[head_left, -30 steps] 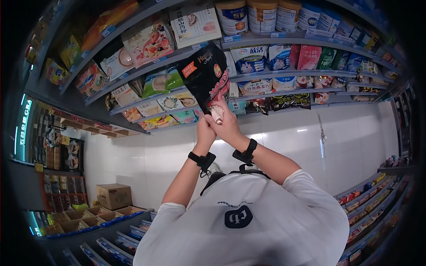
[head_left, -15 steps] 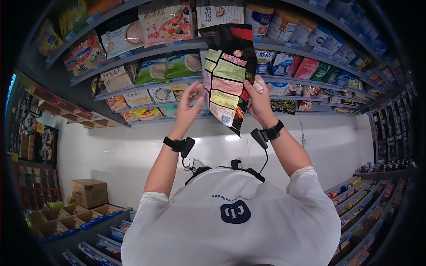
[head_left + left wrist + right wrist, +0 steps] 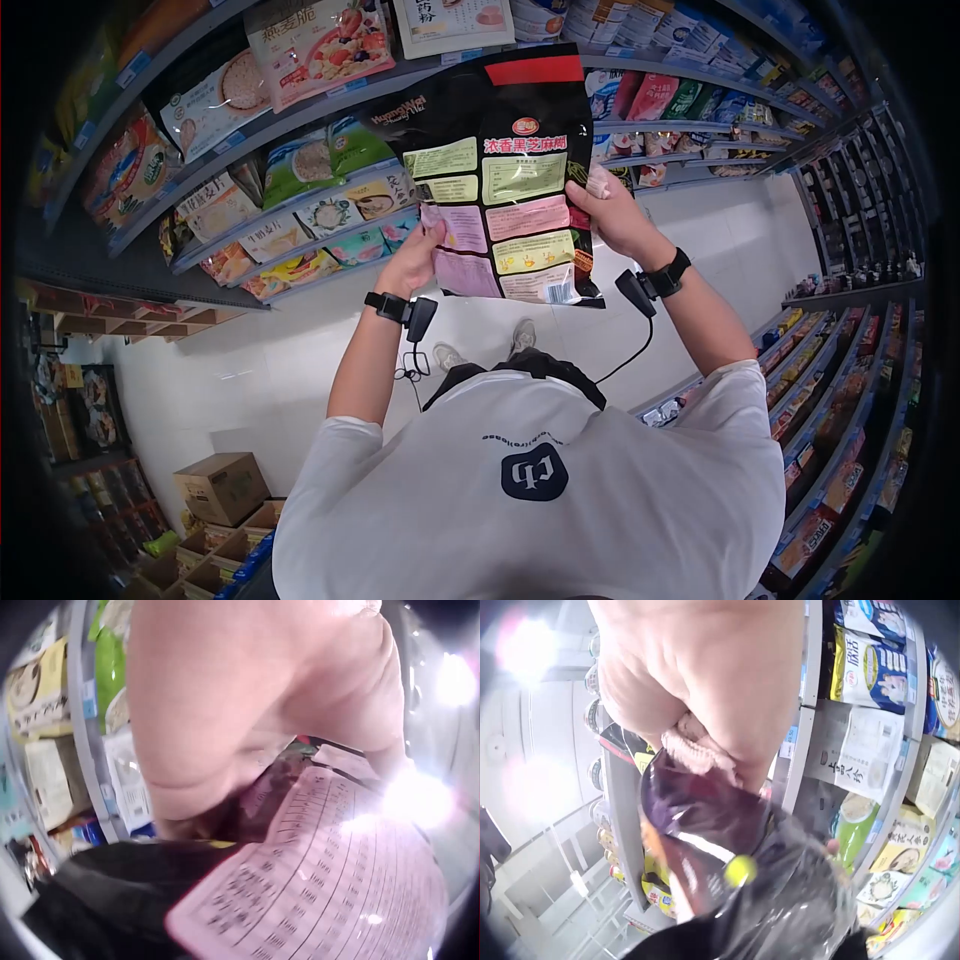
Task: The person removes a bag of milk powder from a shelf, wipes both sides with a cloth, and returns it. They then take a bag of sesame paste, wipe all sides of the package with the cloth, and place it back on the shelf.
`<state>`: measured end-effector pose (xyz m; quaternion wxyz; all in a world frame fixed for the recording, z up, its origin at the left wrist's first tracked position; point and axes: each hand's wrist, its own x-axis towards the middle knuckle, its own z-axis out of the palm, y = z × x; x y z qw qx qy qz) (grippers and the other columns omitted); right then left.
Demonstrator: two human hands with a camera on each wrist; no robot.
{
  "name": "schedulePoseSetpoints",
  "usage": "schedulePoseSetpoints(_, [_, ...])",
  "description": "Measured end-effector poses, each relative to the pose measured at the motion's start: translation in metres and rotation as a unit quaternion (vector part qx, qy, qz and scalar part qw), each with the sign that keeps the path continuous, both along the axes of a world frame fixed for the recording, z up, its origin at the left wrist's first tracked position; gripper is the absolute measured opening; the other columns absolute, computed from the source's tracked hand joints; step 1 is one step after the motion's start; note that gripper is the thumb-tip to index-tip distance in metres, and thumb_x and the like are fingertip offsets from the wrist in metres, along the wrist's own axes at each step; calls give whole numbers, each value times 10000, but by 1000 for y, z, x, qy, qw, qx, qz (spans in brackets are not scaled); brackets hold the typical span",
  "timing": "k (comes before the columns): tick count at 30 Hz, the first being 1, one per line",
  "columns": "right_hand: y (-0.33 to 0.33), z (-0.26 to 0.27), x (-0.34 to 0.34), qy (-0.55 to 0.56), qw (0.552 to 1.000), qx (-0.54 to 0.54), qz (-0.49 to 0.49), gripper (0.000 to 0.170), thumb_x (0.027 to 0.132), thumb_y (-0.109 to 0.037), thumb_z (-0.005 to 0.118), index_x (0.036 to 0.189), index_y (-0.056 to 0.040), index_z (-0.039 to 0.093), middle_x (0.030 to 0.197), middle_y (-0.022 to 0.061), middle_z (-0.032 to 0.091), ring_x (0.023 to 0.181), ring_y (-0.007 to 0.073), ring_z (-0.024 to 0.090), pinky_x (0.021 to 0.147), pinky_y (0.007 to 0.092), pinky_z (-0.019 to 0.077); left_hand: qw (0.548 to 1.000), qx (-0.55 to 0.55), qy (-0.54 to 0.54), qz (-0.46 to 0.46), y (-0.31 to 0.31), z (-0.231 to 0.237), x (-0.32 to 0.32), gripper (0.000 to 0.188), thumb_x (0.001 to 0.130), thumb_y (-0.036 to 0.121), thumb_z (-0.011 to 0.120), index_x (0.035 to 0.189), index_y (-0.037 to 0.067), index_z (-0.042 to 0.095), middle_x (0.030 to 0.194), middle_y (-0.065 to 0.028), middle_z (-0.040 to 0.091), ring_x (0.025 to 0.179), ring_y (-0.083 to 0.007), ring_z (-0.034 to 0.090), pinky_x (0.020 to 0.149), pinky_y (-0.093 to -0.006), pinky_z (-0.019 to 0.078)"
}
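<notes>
A large black bag of black sesame paste (image 3: 470,125) is held up between both hands in the head view, its back with green, pink and yellow text panels facing the wearer. My left hand (image 3: 411,262) grips its left edge, thumb on the panel side. At the right edge, my right hand (image 3: 625,225) pinches the bag, thumb in front. A crumpled pale pink bundle (image 3: 697,754) is tucked in the right hand's grasp; cannot tell what it is. In the left wrist view, a pink printed table (image 3: 322,862) on the bag lies below the left hand.
Shelves ahead carry bagged cereals, such as a pink oatmeal bag (image 3: 318,55) and a green bag (image 3: 300,160), plus several tins (image 3: 600,20). A cardboard box (image 3: 222,488) stands on the floor at left. More shelving (image 3: 840,440) lines the right side behind the wearer.
The bag has turned from its front to its back and spread flat. My left hand let go, then took the left edge. The view has shifted, and the bag is closer.
</notes>
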<state>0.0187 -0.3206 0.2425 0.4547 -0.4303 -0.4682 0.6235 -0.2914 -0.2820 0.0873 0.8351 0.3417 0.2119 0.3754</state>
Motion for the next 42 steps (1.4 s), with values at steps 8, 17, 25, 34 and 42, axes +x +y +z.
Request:
schedulePoseSetpoints(8, [21,-33,32,-199,975,-17,-97,296,982,-159,634,1230,-24,547,1093,31,663,951,85,605,854,274,502,980,34,130,147,-10,67,26,500,917,205,734,1323,-3,529,1259,-102,640,1119,-183,618,959,-335,486])
schedulePoseSetpoints(17, [60,-34,53,-218,938,151,-222,331,905,-166,710,1182,-30,590,1064,106,678,925,166,662,816,309,528,951,43,149,267,-7,86,26,418,942,190,703,1282,-7,563,1214,-100,657,1051,-193,650,910,-343,529])
schedulePoseSetpoints(25, [17,-14,-36,-401,668,626,16,515,800,-43,654,1303,-124,581,1418,99,539,1333,330,482,1119,483,367,930,72,60,356,-9,102,32,439,964,222,673,1318,7,525,1257,-107,633,1098,-219,640,927,-370,543])
schedulePoseSetpoints(34, [36,6,-60,-293,749,594,-20,575,753,-4,670,1316,-69,571,1419,135,536,1374,376,433,1146,509,333,908,76,59,408,-16,121,33,421,954,166,684,1303,-7,524,1223,-122,643,1075,-218,646,909,-369,554])
schedulePoseSetpoints(42, [39,11,-67,-248,826,485,-146,482,754,1,682,1227,-87,644,1351,173,588,1281,350,536,1057,427,435,873,135,67,465,-20,122,49,451,936,159,709,1316,7,518,1261,-99,616,1082,-188,622,930,-343,526])
